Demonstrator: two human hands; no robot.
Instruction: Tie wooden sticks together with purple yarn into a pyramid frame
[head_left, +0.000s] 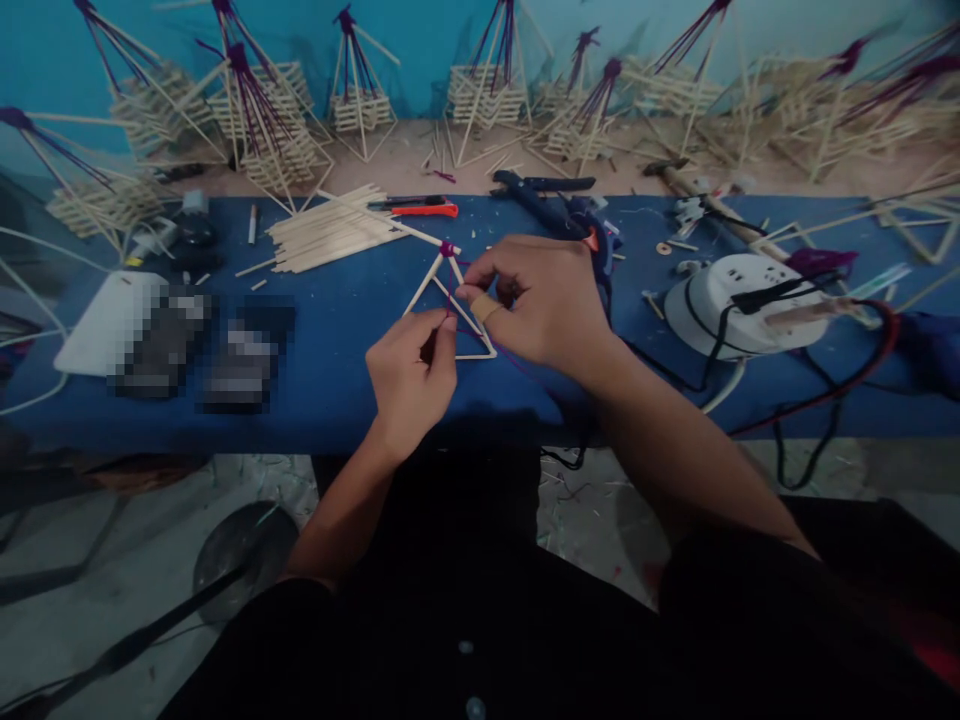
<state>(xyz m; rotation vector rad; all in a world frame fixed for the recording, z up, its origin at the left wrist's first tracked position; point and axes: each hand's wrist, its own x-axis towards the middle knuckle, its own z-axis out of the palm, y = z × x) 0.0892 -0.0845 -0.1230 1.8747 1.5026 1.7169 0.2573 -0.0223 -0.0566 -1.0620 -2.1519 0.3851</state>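
Observation:
In front of me on the blue tabletop stands a small frame of thin wooden sticks [469,312], its sticks joined at the top by a purple thread wrapping [447,249]. My left hand [415,368] is closed in a pinch at the frame's lower left, with thread running up from the fingertips. Over the frame's right side my right hand [541,296] pinches near a stick below the wrapping, a tan bandage round one finger. Purple thread [517,362] trails below this hand toward the right. Exactly what lies between the right fingertips is hidden.
Behind the frame lie a pile of loose sticks [330,232] and an orange cutter [424,210]. A blue glue gun [540,205], a hammer [701,195] and a white round device with cables [746,305] are to the right. Finished-looking stick structures [274,130] line the wall.

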